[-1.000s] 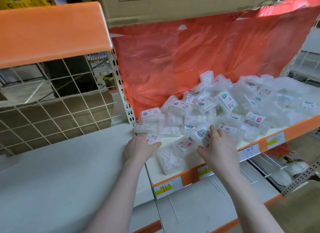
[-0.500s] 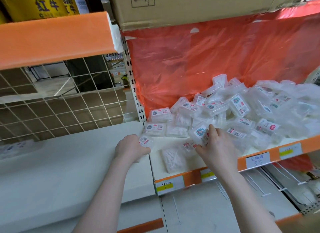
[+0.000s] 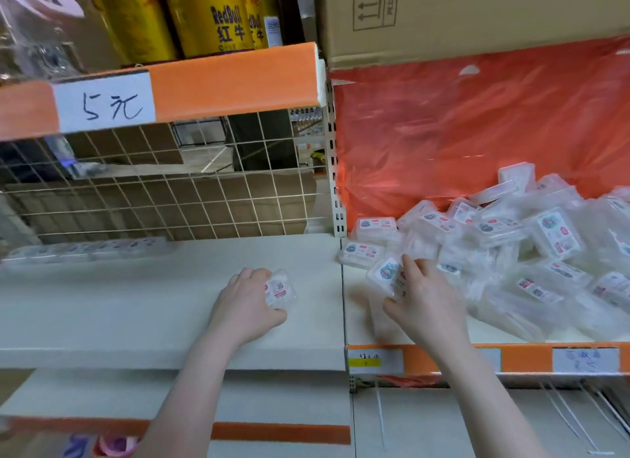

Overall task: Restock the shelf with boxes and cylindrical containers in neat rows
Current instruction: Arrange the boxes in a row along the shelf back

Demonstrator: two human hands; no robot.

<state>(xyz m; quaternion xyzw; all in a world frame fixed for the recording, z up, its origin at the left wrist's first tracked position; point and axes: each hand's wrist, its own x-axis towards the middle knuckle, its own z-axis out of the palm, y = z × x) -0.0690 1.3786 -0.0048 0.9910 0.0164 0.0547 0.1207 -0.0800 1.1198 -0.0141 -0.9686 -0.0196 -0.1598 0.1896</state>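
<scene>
Head view of shelf restocking. The left hand [image 3: 247, 304] is curling its fingers around a small clear box [image 3: 280, 289] and holding it low over the bare cream shelf [image 3: 136, 307], probably to begin a row where open space allows neat alignment. The right hand [image 3: 421, 304] is pinching a second clear box [image 3: 387, 273] between thumb and fingers, tilting it up at the near-left edge of the loose pile of boxes [image 3: 511, 246], which is lying heaped against the orange plastic sheet [image 3: 477, 133] on the neighbouring shelf bay. A few boxes by the upright post [image 3: 335, 198] are already lying flat, stacked. Most stock is apparently still awaiting sorting. No cylindrical containers are showing among the pile.
</scene>
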